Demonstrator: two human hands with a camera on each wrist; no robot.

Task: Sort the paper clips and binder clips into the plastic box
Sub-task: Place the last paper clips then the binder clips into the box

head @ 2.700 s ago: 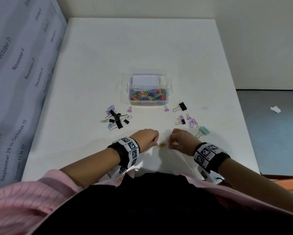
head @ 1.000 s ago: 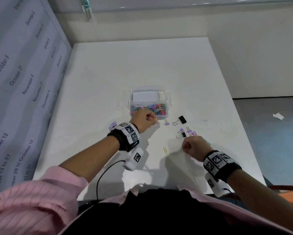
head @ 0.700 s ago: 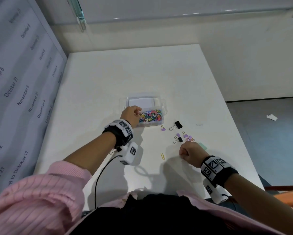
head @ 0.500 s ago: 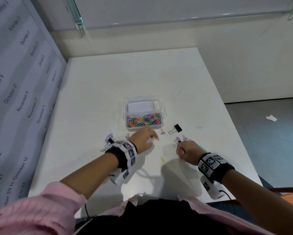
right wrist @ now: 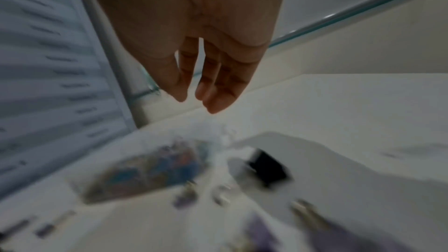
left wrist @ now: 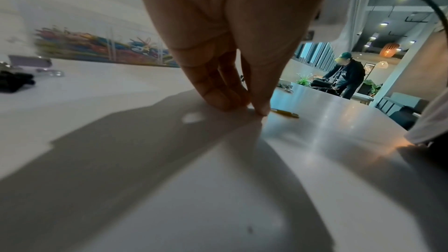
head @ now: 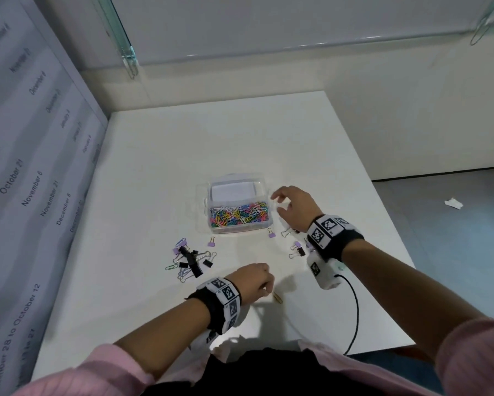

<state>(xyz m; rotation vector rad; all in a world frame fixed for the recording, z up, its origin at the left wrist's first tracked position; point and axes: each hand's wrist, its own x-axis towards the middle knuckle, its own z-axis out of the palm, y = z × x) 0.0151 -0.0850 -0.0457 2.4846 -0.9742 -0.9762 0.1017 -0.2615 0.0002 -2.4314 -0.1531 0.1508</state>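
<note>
The clear plastic box (head: 211, 224) sits mid-table, its near half full of coloured paper clips (head: 238, 214), also seen in the left wrist view (left wrist: 101, 49). A yellow paper clip (head: 278, 297) (left wrist: 285, 114) lies flat near the front edge. My left hand (head: 264, 290) (left wrist: 254, 108) has its fingertips pinched together on the table at that clip's near end. My right hand (head: 277, 202) (right wrist: 191, 101) hovers just right of the box, fingers spread and holding nothing. Binder clips lie in a left pile (head: 191, 258) and a right group (head: 297, 248).
The white table (head: 183, 155) is bounded by a calendar-printed panel (head: 31, 172) on the left and a wall behind. A black cable (head: 354, 315) trails from my right wrist unit. A large black binder clip (right wrist: 266, 168) lies under my right hand.
My left hand went to the box, then came back down to the yellow clip. My right hand left the right clip group as a fist, rose beside the box and opened.
</note>
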